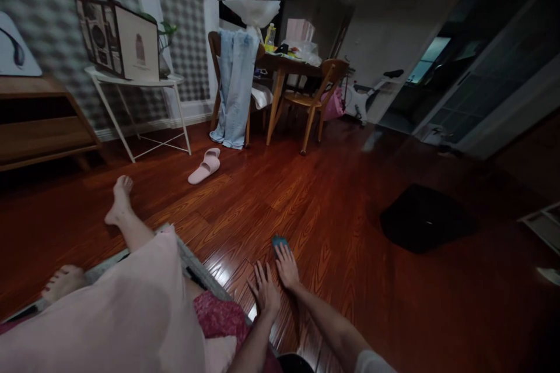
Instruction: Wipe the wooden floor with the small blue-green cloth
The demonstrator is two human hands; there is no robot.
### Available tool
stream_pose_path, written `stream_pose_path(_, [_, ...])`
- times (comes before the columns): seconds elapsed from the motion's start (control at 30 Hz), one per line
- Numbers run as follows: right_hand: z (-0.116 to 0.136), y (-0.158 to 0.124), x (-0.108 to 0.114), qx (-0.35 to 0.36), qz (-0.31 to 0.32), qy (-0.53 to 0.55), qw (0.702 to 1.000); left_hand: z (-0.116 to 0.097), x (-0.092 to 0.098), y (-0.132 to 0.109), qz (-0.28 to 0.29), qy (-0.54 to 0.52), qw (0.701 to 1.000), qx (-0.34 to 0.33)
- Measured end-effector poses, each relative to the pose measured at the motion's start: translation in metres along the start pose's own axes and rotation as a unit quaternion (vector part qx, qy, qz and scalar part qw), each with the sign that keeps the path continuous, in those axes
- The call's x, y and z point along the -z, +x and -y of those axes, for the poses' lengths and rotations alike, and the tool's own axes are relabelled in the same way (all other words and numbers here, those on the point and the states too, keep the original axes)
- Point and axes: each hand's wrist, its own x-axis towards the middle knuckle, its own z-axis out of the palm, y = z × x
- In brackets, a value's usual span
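My left hand (265,290) lies flat on the red-brown wooden floor (332,210), fingers spread, holding nothing. Just to its right, my right hand (287,268) stretches forward with its fingertips resting on a small teal object (279,241) that lies on the floor. The fingers are extended over it, not wrapped round it. My bare legs and feet (118,201) reach out to the left, partly covered by a pink cloth (131,309).
A pink slipper (204,166) lies on the floor ahead. Behind it stand a white side table (135,78) with pictures, a wooden dining table and chairs (312,93) draped with blue cloth, and a low wooden shelf (39,128). A black object (424,218) sits to the right.
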Motion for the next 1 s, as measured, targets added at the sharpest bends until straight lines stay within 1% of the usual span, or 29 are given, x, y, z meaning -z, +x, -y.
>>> stream_pose_path(0.03, [0.008, 0.011, 0.001, 0.049, 0.017, 0.009, 0.999, 0.001, -0.001, 0.002, 0.01, -0.007, 1.0, -0.001])
stream_pose_path(0.1, [0.02, 0.038, 0.005, 0.118, 0.05, 0.019, 0.992, 0.006, -0.002, 0.007, 0.019, -0.019, 1.0, -0.009])
stream_pose_path(0.17, [0.025, 0.068, 0.008, 0.151, 0.07, 0.02, 0.986, 0.011, -0.003, 0.01, 0.017, -0.025, 0.999, -0.041])
stream_pose_path(0.2, [0.023, 0.082, 0.011, 0.153, 0.076, 0.019, 0.985, 0.013, -0.004, 0.011, 0.015, -0.027, 0.998, -0.059])
stream_pose_path(0.23, [0.019, 0.095, 0.013, 0.139, 0.077, 0.018, 0.987, 0.015, -0.004, 0.012, 0.012, -0.027, 0.997, -0.076])
stream_pose_path(0.3, [0.002, 0.115, 0.018, 0.067, 0.064, 0.016, 0.996, 0.025, 0.0, 0.015, 0.011, -0.028, 0.995, -0.093])
stream_pose_path(0.33, [-0.011, 0.121, 0.02, 0.018, 0.053, 0.016, 0.998, 0.034, 0.008, 0.02, 0.01, -0.026, 0.996, -0.09])
stream_pose_path(0.37, [-0.025, 0.124, 0.023, -0.032, 0.039, 0.014, 0.999, 0.049, 0.024, 0.028, 0.003, -0.025, 0.996, -0.086])
stream_pose_path(0.4, [-0.04, 0.124, 0.025, -0.08, 0.024, 0.012, 0.996, 0.07, 0.048, 0.04, -0.002, -0.025, 0.995, -0.094])
stream_pose_path(0.43, [-0.055, 0.123, 0.026, -0.121, 0.011, 0.009, 0.993, 0.097, 0.081, 0.056, -0.028, -0.024, 0.996, -0.076])
stream_pose_path(0.47, [-0.068, 0.12, 0.027, -0.156, 0.002, 0.005, 0.988, 0.131, 0.121, 0.078, -0.067, -0.032, 0.993, -0.092])
stream_pose_path(0.53, [-0.085, 0.114, 0.023, -0.229, -0.03, 0.001, 0.973, 0.21, 0.217, 0.132, -0.141, -0.047, 0.979, -0.142])
stream_pose_path(0.57, [-0.088, 0.112, 0.02, -0.258, -0.054, 0.004, 0.965, 0.25, 0.264, 0.161, -0.17, -0.054, 0.972, -0.153])
stream_pose_path(0.6, [-0.086, 0.111, 0.016, -0.276, -0.078, 0.007, 0.958, 0.288, 0.305, 0.189, -0.193, -0.063, 0.966, -0.157])
stream_pose_path(0.63, [-0.082, 0.111, 0.011, -0.279, -0.095, 0.009, 0.955, 0.32, 0.338, 0.214, -0.214, -0.075, 0.962, -0.153])
stream_pose_path(0.67, [-0.074, 0.114, 0.006, -0.267, -0.102, 0.009, 0.958, 0.346, 0.361, 0.234, -0.242, -0.096, 0.955, -0.14])
stream_pose_path(0.7, [-0.064, 0.118, 0.003, -0.238, -0.095, 0.005, 0.966, 0.364, 0.375, 0.249, -0.272, -0.123, 0.947, -0.122])
stream_pose_path(0.73, [-0.052, 0.124, 0.0, -0.196, -0.075, -0.002, 0.978, 0.375, 0.38, 0.259, -0.289, -0.144, 0.941, -0.106])
stream_pose_path(0.77, [-0.04, 0.131, -0.002, -0.149, -0.051, -0.01, 0.988, 0.38, 0.38, 0.264, -0.302, -0.16, 0.935, -0.093])
stream_pose_path(0.8, [-0.029, 0.14, -0.003, -0.099, -0.028, -0.018, 0.995, 0.38, 0.376, 0.265, -0.31, -0.171, 0.931, -0.086])
stream_pose_path(0.87, [-0.01, 0.16, -0.002, -0.009, 0.005, -0.024, 1.0, 0.373, 0.368, 0.262, -0.31, -0.168, 0.931, -0.096])
stream_pose_path(0.9, [-0.004, 0.171, 0.0, 0.025, 0.015, -0.024, 0.999, 0.367, 0.366, 0.259, -0.306, -0.155, 0.933, -0.111])
stream_pose_path(0.97, [0.002, 0.192, 0.003, 0.065, 0.025, -0.02, 0.997, 0.357, 0.368, 0.254, -0.296, -0.116, 0.937, -0.147])
stream_pose_path(1.0, [0.002, 0.203, 0.004, 0.071, 0.026, -0.019, 0.997, 0.354, 0.371, 0.253, -0.293, -0.097, 0.937, -0.163])
